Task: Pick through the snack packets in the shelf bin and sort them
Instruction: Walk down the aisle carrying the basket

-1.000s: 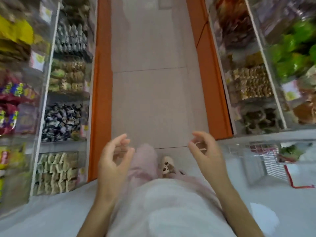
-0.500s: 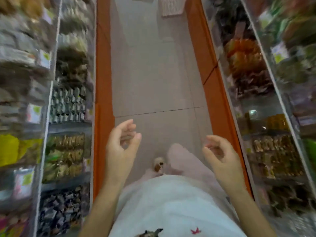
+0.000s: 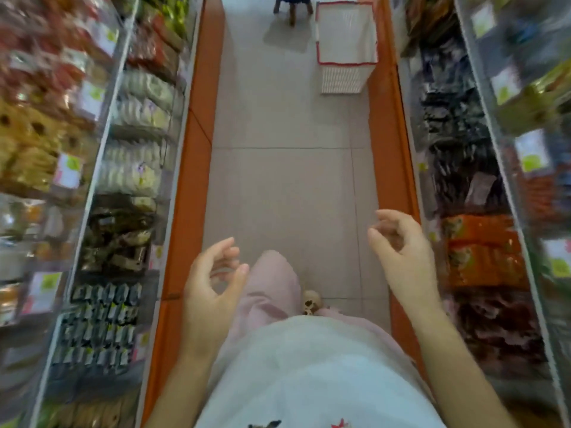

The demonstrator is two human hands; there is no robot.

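So the snack packets are all still in their clear shelf bins on both sides of us: pale ones on the left (image 3: 139, 156), dark ones lower on that side (image 3: 99, 329), orange ones on the right (image 3: 482, 251). None of them is in our hands and nothing is being sorted yet, as far as we can judge.

What's changed over the last second is the view. The bins we had beside us a moment ago have slid down and out of frame, different bins are now alongside, and a white basket with a red rim (image 3: 346, 47) has come into sight up the aisle, near the right-hand orange base strip (image 3: 389, 149), with what looks like a small stool (image 3: 292, 6) just beyond it. So we're walking forward along the grey tiled floor (image 3: 287, 186), not picking.

Our left hand (image 3: 213, 285) and right hand (image 3: 401, 251) look the same as before: both empty, fingers loosely curled, hanging out in front of the white top, touching nothing. Shelves are blurry with the motion, so we can't read any labels.

Our guess is we're between bins, maybe heading for that basket, but we really can't tell which bin is the target.
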